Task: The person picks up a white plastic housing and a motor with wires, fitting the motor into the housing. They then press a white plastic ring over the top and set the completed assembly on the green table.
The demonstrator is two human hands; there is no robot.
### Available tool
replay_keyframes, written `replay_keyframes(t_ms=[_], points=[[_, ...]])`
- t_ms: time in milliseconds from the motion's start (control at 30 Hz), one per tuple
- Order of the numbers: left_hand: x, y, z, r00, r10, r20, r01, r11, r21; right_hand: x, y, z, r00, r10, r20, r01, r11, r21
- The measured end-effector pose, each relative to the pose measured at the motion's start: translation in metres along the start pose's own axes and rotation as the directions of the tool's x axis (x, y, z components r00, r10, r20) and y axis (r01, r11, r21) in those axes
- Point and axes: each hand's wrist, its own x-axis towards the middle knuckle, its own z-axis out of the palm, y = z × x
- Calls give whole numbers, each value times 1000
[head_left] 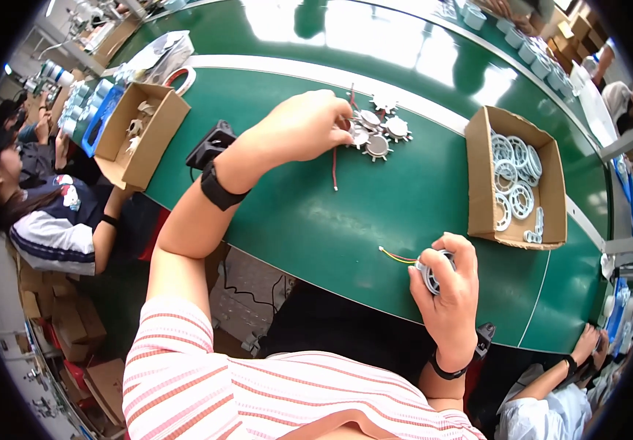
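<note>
My left hand [309,126] reaches to the far middle of the green table, fingers pinched at the near edge of a cluster of silver toothed discs [379,147]. Its fingertips close on one toothed disc [359,136], partly hidden by them. A thin red wire [335,172] with a small white plug trails below that hand. Near the table's front edge, my right hand [450,286] curls around a round ring-shaped part [431,279], mostly covered by the fingers. Yellow and red wires [398,257] stick out from it to the left.
At right stands a cardboard box [481,183] of pale blue rings [522,198]. Another cardboard box [164,139] with small pieces stands at left, near a black device [211,145] and a tape roll [181,79]. Co-workers sit left [59,213] and lower right [544,403].
</note>
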Motion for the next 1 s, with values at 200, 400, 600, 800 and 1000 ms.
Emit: replay_keyframes(t_ms=[200, 400, 600, 800, 1000], points=[[4, 9, -5, 992, -27, 120, 35, 997, -64, -6, 0, 1, 1000, -15, 21, 16, 999, -31], [-2, 15, -19, 987, -53, 149, 89, 964, -249, -4, -1, 2, 1000, -4, 11, 5, 999, -44], [-6, 22, -23, 995, -56, 86, 89, 888, -451, -3, 1, 4, 1000, -8, 6, 8, 999, -44], [2, 6, -26, 963, 4, 268, 229, 506, -832, -5, 5, 2, 1000, -10, 24, 10, 1000, 15], [-3, 46, -9, 954, 121, 275, 236, 260, -936, 0, -7, -12, 987, -7, -160, 14, 999, 39]])
